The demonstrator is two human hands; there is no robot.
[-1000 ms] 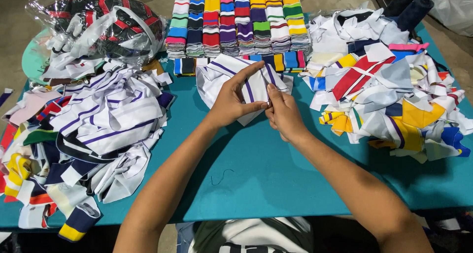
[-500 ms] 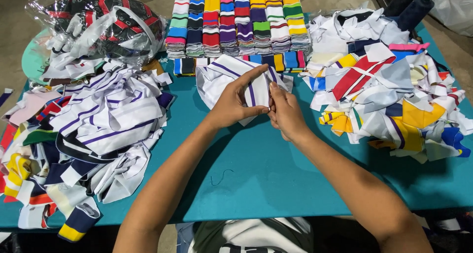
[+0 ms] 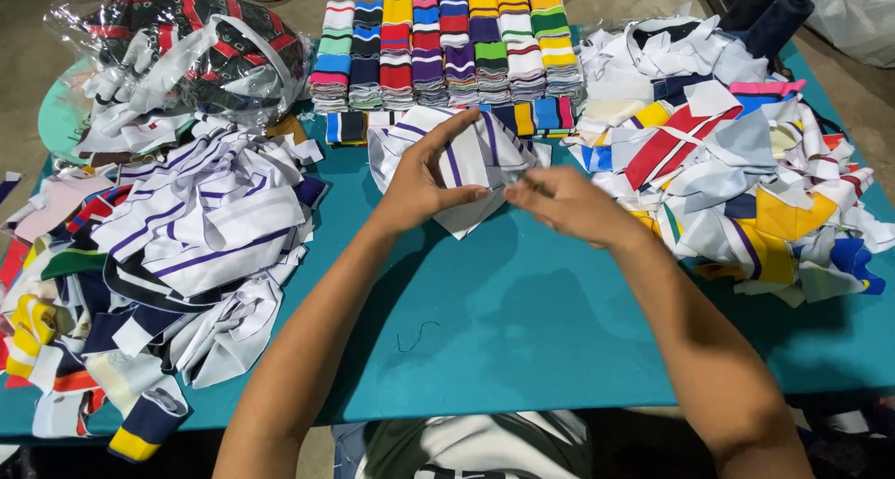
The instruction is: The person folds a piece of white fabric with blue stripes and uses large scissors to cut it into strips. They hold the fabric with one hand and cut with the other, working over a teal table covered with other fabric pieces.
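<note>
Left hand (image 3: 424, 183) pinches the white purple-striped collar piece (image 3: 471, 157) lying just beyond both hands on the teal table (image 3: 559, 330), its length running side to side, the right hand (image 3: 559, 204) beside it with fingertips closing on its near edge.
</note>
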